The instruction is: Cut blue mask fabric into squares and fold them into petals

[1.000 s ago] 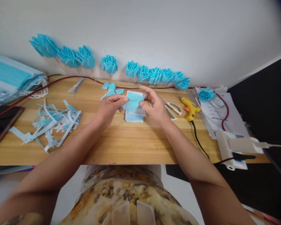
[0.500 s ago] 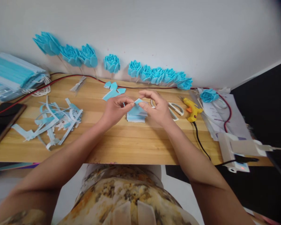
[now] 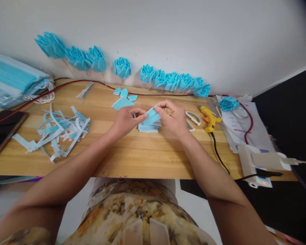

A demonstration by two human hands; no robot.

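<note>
Pinching the folded blue piece (image 3: 152, 117) at centre frame, just above the stack of squares (image 3: 147, 128) on the worktop (image 3: 142, 153), I have both grips closed on it, left hand (image 3: 126, 120) and right hand (image 3: 175, 117), and I judge the crease wants edges matched before pressing.

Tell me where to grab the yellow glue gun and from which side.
Probably the handle of the yellow glue gun, the near end where the black cord leaves. Come from above and the right: it lies flat, nozzle pointing away leftward, and the scissors crowd its left side. Left hand and right hand both pinch a blue piece.
</note>
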